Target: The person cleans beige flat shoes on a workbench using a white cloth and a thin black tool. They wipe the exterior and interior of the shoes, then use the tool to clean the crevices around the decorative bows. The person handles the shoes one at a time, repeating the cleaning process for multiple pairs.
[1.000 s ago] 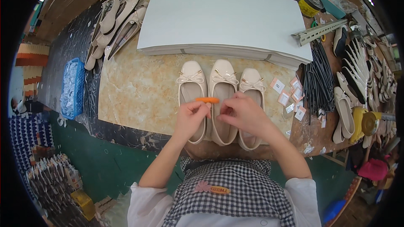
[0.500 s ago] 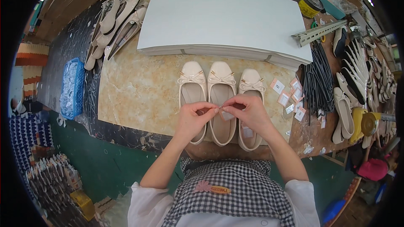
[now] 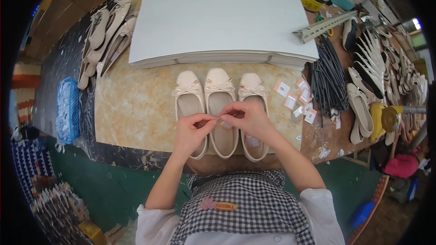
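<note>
Three cream ballet flats with bows stand side by side in front of me: a left shoe (image 3: 188,84), a middle shoe (image 3: 219,79) and a right shoe (image 3: 251,84), toes pointing away. Above the middle shoe's opening, my left hand (image 3: 190,132) and my right hand (image 3: 249,119) meet in a fingertip pinch. A small pale orange and white tag (image 3: 224,124) hangs at their fingers; its upper edge is hidden. Inside the right shoe lies a similar tag (image 3: 252,141).
Loose tags (image 3: 290,101) lie right of the shoes, beside dark thin strips (image 3: 328,75). A white board stack (image 3: 218,22) stands behind. More shoes are at far left (image 3: 102,36) and right (image 3: 359,109). A blue basket (image 3: 68,109) sits on the left.
The whole view has shifted, so shoes and table appear farther left. Both hands stay pinched together over the middle shoe, with the tag still at their fingers.
</note>
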Demonstrator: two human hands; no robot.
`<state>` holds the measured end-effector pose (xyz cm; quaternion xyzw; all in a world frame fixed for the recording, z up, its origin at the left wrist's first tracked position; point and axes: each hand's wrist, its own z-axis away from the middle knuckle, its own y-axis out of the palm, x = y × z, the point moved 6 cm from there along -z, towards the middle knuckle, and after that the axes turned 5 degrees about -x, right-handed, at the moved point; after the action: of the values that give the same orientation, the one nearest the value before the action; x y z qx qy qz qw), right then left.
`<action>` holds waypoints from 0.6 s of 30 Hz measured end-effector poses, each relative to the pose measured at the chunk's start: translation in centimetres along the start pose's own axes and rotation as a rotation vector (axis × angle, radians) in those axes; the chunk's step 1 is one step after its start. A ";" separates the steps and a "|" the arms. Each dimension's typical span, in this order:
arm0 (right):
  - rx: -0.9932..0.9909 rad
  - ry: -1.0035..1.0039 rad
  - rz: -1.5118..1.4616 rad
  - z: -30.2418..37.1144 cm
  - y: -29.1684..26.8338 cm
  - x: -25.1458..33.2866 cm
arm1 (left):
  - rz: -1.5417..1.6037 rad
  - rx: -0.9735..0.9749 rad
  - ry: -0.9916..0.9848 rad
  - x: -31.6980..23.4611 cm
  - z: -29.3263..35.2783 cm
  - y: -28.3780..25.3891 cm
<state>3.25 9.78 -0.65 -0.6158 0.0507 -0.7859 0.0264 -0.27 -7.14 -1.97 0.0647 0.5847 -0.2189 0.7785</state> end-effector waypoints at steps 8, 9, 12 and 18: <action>-0.050 -0.083 0.135 0.6 0.1 0.5 | -0.016 -0.020 0.025 0.0 -0.3 0.5; -0.045 -0.106 0.116 0.8 -0.1 0.8 | -0.044 -0.034 0.044 -0.2 -0.2 0.6; -0.296 -0.294 0.240 3.1 -4.0 1.7 | -0.224 -0.102 0.219 -1.3 -0.3 0.0; -0.406 -0.429 0.993 9.5 -12.6 -1.4 | -0.424 -0.184 0.489 -6.6 0.3 1.4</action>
<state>13.10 21.95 1.67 -0.6565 0.4769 -0.5113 0.2831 -0.91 -4.20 4.12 -0.0783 0.7720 -0.3002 0.5548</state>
